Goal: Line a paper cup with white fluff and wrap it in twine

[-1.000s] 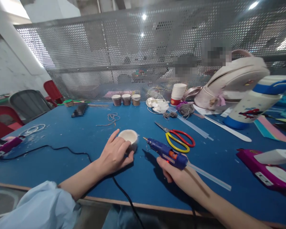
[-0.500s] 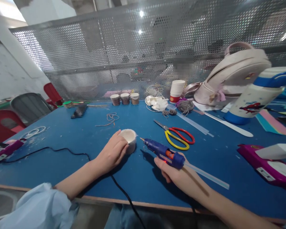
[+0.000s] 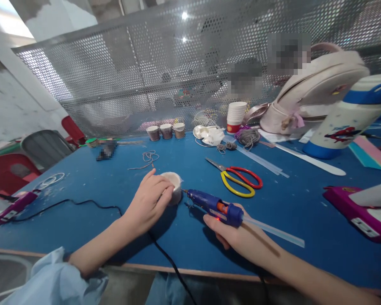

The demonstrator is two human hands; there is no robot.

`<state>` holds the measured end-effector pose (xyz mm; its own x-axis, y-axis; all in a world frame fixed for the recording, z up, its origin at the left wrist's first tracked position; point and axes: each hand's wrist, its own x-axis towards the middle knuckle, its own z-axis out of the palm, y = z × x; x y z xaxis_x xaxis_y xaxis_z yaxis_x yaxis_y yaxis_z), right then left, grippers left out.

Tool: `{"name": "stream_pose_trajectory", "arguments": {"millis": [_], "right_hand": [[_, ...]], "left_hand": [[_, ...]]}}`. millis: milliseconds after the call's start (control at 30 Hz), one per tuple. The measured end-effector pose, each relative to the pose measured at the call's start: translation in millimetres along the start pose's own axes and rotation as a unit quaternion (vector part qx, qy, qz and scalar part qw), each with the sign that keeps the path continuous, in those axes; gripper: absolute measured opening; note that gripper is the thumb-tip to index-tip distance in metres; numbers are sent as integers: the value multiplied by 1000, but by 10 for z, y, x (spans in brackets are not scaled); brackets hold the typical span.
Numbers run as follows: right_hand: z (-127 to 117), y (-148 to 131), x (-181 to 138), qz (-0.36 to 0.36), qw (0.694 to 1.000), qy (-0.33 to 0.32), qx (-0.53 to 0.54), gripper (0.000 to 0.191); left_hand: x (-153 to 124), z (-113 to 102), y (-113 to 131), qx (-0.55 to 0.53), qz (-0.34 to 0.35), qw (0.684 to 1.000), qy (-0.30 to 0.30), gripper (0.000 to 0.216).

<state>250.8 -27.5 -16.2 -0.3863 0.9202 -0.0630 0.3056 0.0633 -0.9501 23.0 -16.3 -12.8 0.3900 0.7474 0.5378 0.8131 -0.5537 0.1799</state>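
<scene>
My left hand is closed on a small whitish cup standing on the blue table, its fingers over the near rim and side. In my right hand is a blue hot glue gun, its red light lit and a clear glue stick poking out of the back. The gun's nozzle points left and lies close against the cup's right side; whether it touches, I cannot tell. Beyond the gun lie scissors with one red and one yellow handle, blades apart.
Three small cups stand by the metal mesh screen. Behind the scissors are stacked paper cups and grey yarn. At right are a bottle, a pale backpack and a purple power strip. A black cord crosses the left side.
The glue gun's nozzle has come nearer the cup's right side. My left fingers have shifted further over the cup's rim. The view has turned slightly.
</scene>
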Motion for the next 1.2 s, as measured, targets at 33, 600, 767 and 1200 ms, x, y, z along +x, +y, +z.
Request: {"name": "stream_pose_trajectory", "arguments": {"millis": [33, 600, 767, 1200], "right_hand": [[0, 0, -3, -4, 1000, -1, 2, 39], [18, 17, 9, 15, 998, -56, -15, 43], [43, 19, 33, 5, 998, -62, 11, 39], [103, 42, 55, -52, 998, -23, -14, 23]], "left_hand": [[43, 0, 21, 0, -15, 1000, -9, 25], [101, 25, -60, -195, -152, 967, -60, 26], [84, 46, -84, -234, -150, 959, -53, 25], [102, 48, -55, -254, -166, 952, -44, 25]]}}
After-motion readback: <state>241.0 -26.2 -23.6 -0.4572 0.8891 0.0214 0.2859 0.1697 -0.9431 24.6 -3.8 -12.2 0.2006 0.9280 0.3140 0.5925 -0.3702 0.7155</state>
